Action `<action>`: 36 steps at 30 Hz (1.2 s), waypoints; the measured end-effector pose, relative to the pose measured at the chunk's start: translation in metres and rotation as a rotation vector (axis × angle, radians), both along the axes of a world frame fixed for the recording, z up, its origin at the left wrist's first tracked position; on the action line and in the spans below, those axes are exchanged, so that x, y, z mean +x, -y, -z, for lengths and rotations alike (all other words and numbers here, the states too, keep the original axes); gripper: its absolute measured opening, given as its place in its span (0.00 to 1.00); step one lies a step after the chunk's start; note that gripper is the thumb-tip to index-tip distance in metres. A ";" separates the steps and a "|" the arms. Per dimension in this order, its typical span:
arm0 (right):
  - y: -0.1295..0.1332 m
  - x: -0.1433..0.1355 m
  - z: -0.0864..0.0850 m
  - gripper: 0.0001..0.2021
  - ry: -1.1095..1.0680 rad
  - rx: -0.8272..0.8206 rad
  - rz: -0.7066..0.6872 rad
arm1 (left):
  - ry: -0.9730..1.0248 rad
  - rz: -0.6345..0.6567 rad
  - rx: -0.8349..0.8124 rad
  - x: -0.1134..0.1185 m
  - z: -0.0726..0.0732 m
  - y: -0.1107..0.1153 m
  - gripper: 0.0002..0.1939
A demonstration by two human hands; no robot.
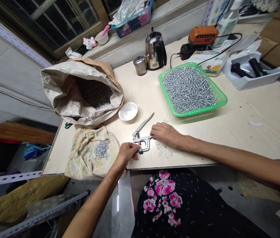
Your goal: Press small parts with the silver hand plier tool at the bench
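Pinching smooth, curved metal pliers point(138, 139) beside a red part point(139, 143) with left fingers point(136, 145); gripping the opposite end with right fingers point(155, 129).

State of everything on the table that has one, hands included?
Sack: open
Bowl: nearly empty
Tray: heaped full
Kettle: lid on
Canister: lid on
Cloth: crumpled
Pliers: handles spread
Left hand: fingers pinched
Right hand: at pliers
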State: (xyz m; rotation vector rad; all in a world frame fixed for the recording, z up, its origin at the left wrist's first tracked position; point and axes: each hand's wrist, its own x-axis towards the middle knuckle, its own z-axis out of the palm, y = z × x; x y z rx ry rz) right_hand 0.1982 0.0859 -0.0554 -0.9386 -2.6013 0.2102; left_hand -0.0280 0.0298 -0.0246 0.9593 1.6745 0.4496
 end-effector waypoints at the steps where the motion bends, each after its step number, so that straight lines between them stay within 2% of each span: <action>1: 0.000 0.000 0.000 0.04 0.002 -0.017 -0.011 | -0.003 0.000 -0.005 0.000 -0.001 0.000 0.16; 5: 0.005 0.000 0.004 0.05 0.016 -0.014 -0.015 | -0.026 0.003 -0.001 0.001 -0.002 0.001 0.15; 10: 0.017 0.001 0.011 0.10 -0.020 0.170 0.013 | -0.048 0.032 0.007 0.001 0.000 0.001 0.17; 14: 0.017 0.000 0.013 0.11 -0.038 0.227 0.028 | -0.034 0.023 0.041 0.001 0.004 0.003 0.20; 20: 0.012 0.000 0.013 0.10 -0.008 0.183 0.007 | -0.052 0.018 0.069 0.003 0.005 0.008 0.20; 25: 0.004 0.005 -0.001 0.08 0.021 0.026 0.005 | -0.061 0.054 0.046 0.003 0.003 0.006 0.20; 26: 0.000 0.006 -0.004 0.11 0.009 -0.001 0.000 | -0.059 0.063 0.046 0.003 0.003 0.006 0.20; 30: -0.019 0.009 -0.008 0.32 0.006 -0.035 -0.028 | -0.066 0.054 0.061 0.002 0.005 0.006 0.19; 36: -0.048 0.002 -0.011 0.43 0.126 -0.080 -0.109 | -0.126 0.071 0.084 0.002 0.007 0.009 0.17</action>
